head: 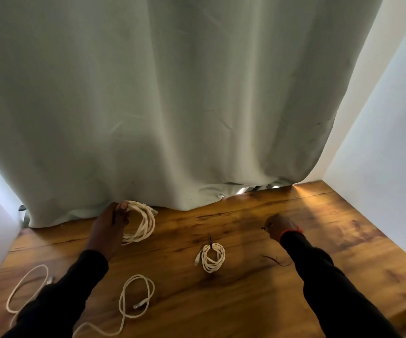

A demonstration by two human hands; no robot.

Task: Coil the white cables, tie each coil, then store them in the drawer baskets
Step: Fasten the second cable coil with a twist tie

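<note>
Gripping cable coil (pixel 139 222), left hand (pixel 110 228)

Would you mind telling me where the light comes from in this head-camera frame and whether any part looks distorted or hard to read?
Head view: daylight leaks under the curtain, leaving a warm glare patch on the wooden table; the wide-angle lens bows the side walls; the left hand with its coiled cable is sharp; the right hand is shadowed, its thin dark tie barely legible.
</note>
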